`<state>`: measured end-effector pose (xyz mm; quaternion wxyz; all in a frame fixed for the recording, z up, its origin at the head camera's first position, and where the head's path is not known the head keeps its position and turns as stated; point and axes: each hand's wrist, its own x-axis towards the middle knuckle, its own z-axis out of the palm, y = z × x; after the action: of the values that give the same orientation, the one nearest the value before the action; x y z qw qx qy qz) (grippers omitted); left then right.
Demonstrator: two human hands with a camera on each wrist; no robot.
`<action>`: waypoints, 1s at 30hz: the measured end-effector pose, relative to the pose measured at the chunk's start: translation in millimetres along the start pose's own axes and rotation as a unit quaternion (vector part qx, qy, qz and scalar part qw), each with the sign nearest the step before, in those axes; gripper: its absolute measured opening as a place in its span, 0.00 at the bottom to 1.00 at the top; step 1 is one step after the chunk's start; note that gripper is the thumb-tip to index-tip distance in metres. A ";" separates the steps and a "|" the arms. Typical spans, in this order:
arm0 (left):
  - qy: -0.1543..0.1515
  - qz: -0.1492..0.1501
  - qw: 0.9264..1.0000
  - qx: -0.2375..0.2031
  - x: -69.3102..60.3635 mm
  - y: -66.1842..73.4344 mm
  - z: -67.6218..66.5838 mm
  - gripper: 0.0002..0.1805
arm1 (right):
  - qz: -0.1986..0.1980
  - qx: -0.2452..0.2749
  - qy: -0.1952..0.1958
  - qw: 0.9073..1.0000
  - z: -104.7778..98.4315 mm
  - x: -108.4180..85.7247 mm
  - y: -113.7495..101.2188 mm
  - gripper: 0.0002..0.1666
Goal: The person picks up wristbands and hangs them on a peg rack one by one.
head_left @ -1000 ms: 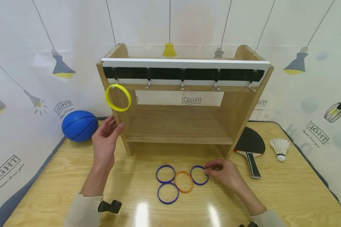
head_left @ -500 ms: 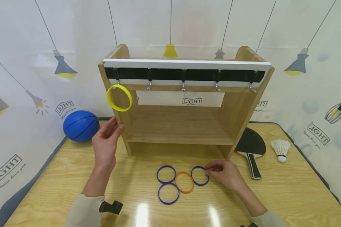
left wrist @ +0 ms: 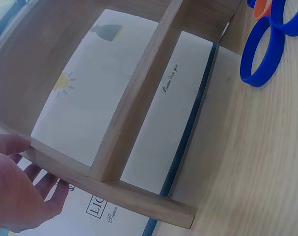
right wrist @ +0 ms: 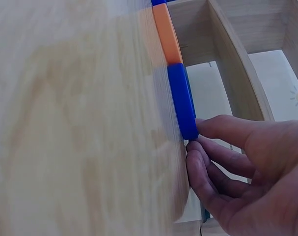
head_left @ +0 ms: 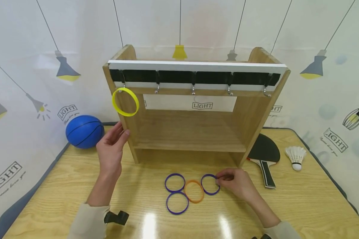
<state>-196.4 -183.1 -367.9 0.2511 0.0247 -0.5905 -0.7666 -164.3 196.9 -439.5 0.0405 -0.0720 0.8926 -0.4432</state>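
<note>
R hand (head_left: 236,182): fingers narrow, pinching the near rim of a purple ring (right wrist: 182,101) flat on the counter (head_left: 62,199); orange ring (right wrist: 166,32) lies just L of it, w/ an upper purple ring (head_left: 175,174) & a lower purple ring (head_left: 177,213) farther L of those fingers. L hand (head_left: 110,149) grips shelf unit's (head_left: 188,129) side; yellow ring (head_left: 126,114) hangs above its fingers. Vs. a sec ago, no obvious change, so work looks paused.

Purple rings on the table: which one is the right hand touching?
The purple ring right of the orange ring; the other two lie left of it, untouched.
</note>
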 end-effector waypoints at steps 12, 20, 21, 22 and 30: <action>0.004 -0.010 1.000 0.003 0.4 1.6 -0.7 0.22 | -0.016 -0.005 0.013 1.000 0.3 -0.4 -1.1 0.05; 0.006 -0.012 1.000 0.003 1.2 1.1 0.1 0.22 | -0.013 0.071 -0.010 0.997 -9.2 -1.8 -1.9 0.10; 0.005 -0.013 1.000 0.002 1.1 1.2 0.0 0.22 | -0.010 0.086 -0.015 0.996 -10.7 -1.9 -2.2 0.11; 0.004 -0.014 1.000 0.002 1.0 1.3 0.0 0.22 | -0.006 0.098 -0.019 0.995 -12.1 -2.1 -2.7 0.13; 0.001 -0.015 1.000 0.006 0.8 2.9 0.2 0.22 | 0.006 0.126 -0.032 0.991 -17.7 -4.6 -11.4 0.17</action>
<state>-196.1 -183.7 -365.0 0.2400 0.0361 -0.5940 -0.7669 -161.1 204.7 -419.8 0.0801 -0.0752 0.8282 -0.5496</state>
